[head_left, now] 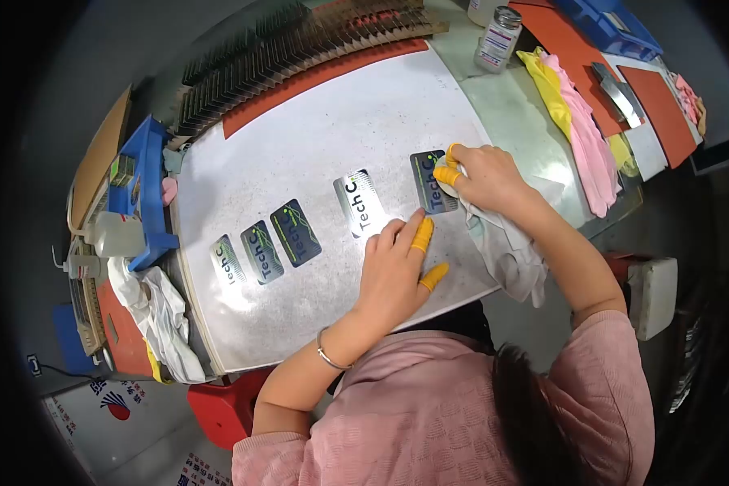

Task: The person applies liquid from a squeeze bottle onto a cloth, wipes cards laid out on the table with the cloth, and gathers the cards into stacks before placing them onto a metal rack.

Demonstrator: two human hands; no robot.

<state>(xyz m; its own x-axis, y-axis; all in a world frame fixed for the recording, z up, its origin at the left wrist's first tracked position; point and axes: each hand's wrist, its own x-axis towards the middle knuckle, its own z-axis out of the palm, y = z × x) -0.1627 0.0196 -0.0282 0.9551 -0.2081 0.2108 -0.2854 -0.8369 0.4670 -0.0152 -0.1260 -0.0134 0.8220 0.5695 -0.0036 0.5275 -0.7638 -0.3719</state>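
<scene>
Five cards printed "Tech C" lie in a slanting row on the white work surface. My right hand (pixel 482 176), with yellow finger cots, grips a white cloth (pixel 506 255) and presses it on the rightmost card (pixel 429 174). My left hand (pixel 395 263), also with yellow cots, lies flat with fingers apart. One of its fingertips is at that card's lower edge. Just above and left of this hand is a silvery card (pixel 360 202). Farther left are a dark card (pixel 296 233), another dark card (pixel 262 253) and a light card (pixel 228 261).
A rack of upright cards (pixel 300 57) stands along the back. On the left are a blue tray (pixel 147 154), a plastic bottle (pixel 120 235) and a white cloth (pixel 158 316). To the right are a clear bottle (pixel 498 40), pink cloth (pixel 587 146) and blue bin (pixel 616 32).
</scene>
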